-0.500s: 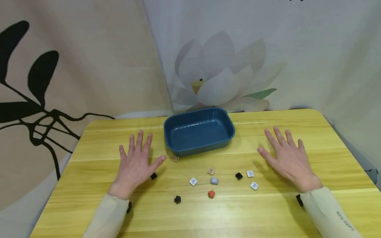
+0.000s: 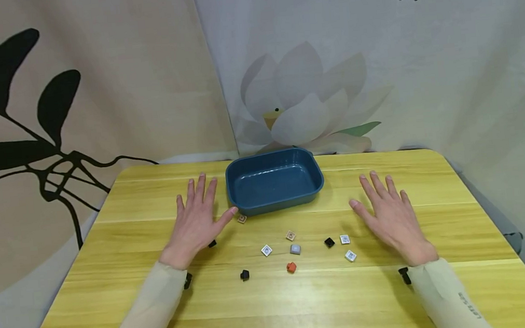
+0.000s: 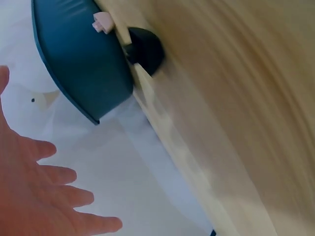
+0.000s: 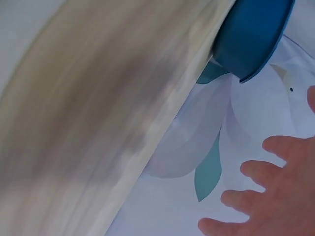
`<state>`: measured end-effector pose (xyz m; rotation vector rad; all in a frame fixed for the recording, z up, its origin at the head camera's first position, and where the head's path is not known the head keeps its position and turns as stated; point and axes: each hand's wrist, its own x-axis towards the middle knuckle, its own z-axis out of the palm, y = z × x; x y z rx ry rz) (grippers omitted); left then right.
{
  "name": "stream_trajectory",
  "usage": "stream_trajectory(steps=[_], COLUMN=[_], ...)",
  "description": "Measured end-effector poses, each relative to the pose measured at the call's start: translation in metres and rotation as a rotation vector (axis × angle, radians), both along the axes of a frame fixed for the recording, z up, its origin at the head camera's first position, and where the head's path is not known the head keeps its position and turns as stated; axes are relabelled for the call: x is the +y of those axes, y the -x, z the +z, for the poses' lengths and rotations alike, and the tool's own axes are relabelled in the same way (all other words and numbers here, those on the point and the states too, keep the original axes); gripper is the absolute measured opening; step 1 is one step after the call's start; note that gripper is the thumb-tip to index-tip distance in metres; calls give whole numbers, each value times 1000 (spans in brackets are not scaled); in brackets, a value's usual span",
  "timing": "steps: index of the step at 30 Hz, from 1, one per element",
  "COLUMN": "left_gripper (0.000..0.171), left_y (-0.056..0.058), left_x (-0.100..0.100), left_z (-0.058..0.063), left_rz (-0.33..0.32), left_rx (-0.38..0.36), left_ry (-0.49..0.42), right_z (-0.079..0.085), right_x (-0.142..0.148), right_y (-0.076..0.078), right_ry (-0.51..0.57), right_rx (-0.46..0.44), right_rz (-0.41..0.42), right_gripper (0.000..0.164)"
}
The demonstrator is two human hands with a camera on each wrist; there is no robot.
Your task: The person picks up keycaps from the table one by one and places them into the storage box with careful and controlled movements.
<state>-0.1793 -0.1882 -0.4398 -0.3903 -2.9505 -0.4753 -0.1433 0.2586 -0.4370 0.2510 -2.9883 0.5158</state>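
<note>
Over the left side of the table, my left hand (image 2: 193,225) hovers with its fingers spread and holds nothing. Its thumb tip overlaps the front left corner of a blue rectangular tub (image 2: 275,204) in the head view. Close below that thumb lie a black keycap (image 3: 147,51) and a pale pink keycap (image 3: 103,22). On the right, my right hand (image 2: 396,222) is likewise spread and holds nothing. Nearest to it are two white keycaps (image 2: 345,239) and a black one. A red keycap (image 2: 291,267) and a grey keycap (image 2: 295,249) lie mid-table.
The tub stands at the table's back edge, its visible floor bare. Another black keycap (image 2: 244,275) lies toward the front, and a white keycap (image 2: 266,250) and a beige keycap (image 2: 290,235) in the middle. Behind the wooden table (image 2: 275,314) hangs a printed curtain (image 2: 143,91).
My left hand has shifted right and slightly forward, nearer the tub. My right hand has drifted a little left and forward. The keycaps and tub have stayed put.
</note>
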Motion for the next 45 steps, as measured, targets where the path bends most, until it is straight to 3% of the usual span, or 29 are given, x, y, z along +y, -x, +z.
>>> stream_trajectory(steps=[15,23,30,45], left_gripper=[106,108,113,122], left_y=[24,30,29,31], left_x=[30,35,37,39], left_z=[-4,-10,-9,-6], left_rz=[27,50,27,-12], left_rx=[-128,-176,-204,-222], left_ry=[-136,-104,-72,-26], right_z=[7,8,2,-3], right_x=[-37,-57,-67,-67], right_y=[14,31,42,30], right_ry=[116,128,130,68], right_rx=[-19,-39,-84,-118], right_rz=[53,94,119,140], right_gripper=[78,75,78,75])
